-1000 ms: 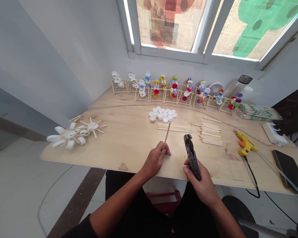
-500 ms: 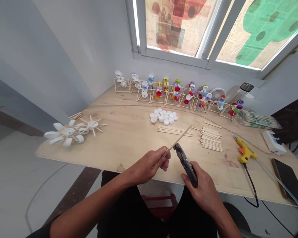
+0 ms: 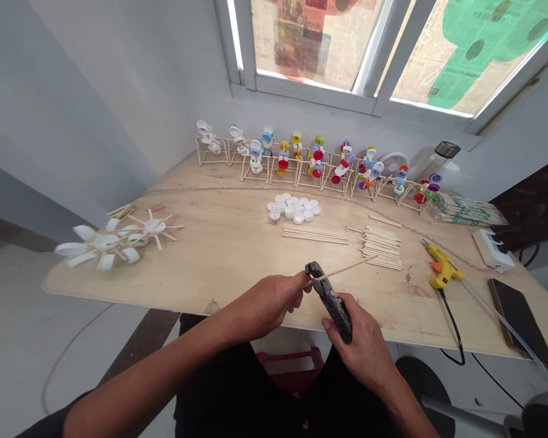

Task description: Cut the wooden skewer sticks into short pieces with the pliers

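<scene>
My left hand (image 3: 274, 302) pinches one end of a thin wooden stick (image 3: 347, 267), which points right over the table. My right hand (image 3: 363, 337) is wrapped round a dark cutting tool that looks like pliers (image 3: 331, 301). Its head lies against the stick close to my left fingertips; whether the jaws are closed on the wood I cannot tell. Beyond the hands lie a row of long sticks (image 3: 315, 233), a pile of shorter sticks (image 3: 382, 246) and a cluster of white bottle caps (image 3: 293, 208).
Stick frames with coloured cap wheels (image 3: 317, 164) line the wall. White spoked wheels (image 3: 105, 243) lie at the left end. At right are a yellow glue gun (image 3: 442, 266) with its cord, a black phone (image 3: 520, 316), a power strip (image 3: 493, 250) and bagged sticks (image 3: 468, 210).
The stick has swung from pointing up and away to lying nearly level toward the right. The pliers' head now meets it beside my left fingers. The view has shifted slightly.
</scene>
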{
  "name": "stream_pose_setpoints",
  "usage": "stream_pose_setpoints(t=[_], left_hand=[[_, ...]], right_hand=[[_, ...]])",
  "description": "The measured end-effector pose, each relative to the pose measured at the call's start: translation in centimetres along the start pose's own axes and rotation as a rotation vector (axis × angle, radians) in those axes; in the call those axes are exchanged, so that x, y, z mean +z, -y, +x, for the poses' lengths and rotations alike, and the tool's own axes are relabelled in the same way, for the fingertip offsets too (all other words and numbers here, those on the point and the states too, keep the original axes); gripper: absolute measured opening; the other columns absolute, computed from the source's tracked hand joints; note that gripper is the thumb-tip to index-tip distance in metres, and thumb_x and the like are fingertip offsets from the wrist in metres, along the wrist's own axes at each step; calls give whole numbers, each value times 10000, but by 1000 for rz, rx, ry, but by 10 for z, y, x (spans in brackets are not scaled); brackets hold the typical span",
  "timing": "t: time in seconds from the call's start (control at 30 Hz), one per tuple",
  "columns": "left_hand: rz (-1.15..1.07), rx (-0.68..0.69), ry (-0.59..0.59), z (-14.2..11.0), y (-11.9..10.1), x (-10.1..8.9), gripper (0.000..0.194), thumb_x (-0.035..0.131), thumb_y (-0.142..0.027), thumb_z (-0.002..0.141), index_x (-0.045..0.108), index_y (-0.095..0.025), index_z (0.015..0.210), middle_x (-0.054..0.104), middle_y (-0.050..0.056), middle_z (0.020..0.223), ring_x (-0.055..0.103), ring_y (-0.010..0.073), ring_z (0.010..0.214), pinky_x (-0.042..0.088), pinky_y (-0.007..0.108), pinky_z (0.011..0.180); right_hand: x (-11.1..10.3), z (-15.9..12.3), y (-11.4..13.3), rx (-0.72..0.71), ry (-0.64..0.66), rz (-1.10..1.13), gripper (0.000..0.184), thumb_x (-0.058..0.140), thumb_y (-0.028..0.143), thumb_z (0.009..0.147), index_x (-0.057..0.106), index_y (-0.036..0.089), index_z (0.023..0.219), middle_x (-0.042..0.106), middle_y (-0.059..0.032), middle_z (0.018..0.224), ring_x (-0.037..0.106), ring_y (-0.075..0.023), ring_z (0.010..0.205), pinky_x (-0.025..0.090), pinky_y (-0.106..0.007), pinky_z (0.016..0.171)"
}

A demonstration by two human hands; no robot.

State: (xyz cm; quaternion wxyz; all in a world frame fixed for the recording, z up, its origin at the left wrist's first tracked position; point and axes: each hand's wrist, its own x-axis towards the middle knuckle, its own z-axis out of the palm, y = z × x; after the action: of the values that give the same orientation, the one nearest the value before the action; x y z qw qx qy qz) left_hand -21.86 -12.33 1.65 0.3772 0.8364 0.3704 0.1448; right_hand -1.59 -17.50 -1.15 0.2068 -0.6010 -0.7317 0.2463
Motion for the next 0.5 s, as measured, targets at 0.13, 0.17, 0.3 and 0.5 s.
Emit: stream_pose_setpoints(t=[0.13, 0.17, 0.3, 0.5], left_hand=[[14, -10, 34, 0, 0, -2, 314, 327, -26, 696, 426, -191, 944, 539, -1, 693, 493, 118, 610, 375, 220, 575], [8, -9, 41, 0, 0, -2, 311, 331, -27, 694, 429, -190, 940, 538, -4, 683, 490, 117, 603, 373, 218, 570], [-36, -4, 82, 2, -3, -9, 261, 327, -49, 724, 442, -190, 912, 535, -14, 659, 491, 106, 582, 371, 208, 555], [-222, -34, 231, 6, -6, -24, 157, 305, -170, 840, 454, -185, 886, 542, -19, 680, 510, 85, 549, 404, 206, 554]], right_hand=[[2, 0, 0, 6, -14, -7, 228, 499, 311, 770, 512, 209, 973, 615, -20, 776, 575, -192, 688, 417, -262, 583], [2, 0, 0, 8, -13, -5, 225, 499, 311, 770, 513, 209, 969, 616, -21, 775, 575, -193, 687, 415, -262, 582], [1, 0, 2, 20, 1, 9, 231, 491, 328, 778, 501, 211, 977, 614, -22, 787, 579, -194, 695, 415, -266, 590], [0, 0, 2, 6, 13, 44, 236, 469, 356, 794, 490, 209, 978, 606, -35, 790, 574, -202, 696, 418, -281, 595]])
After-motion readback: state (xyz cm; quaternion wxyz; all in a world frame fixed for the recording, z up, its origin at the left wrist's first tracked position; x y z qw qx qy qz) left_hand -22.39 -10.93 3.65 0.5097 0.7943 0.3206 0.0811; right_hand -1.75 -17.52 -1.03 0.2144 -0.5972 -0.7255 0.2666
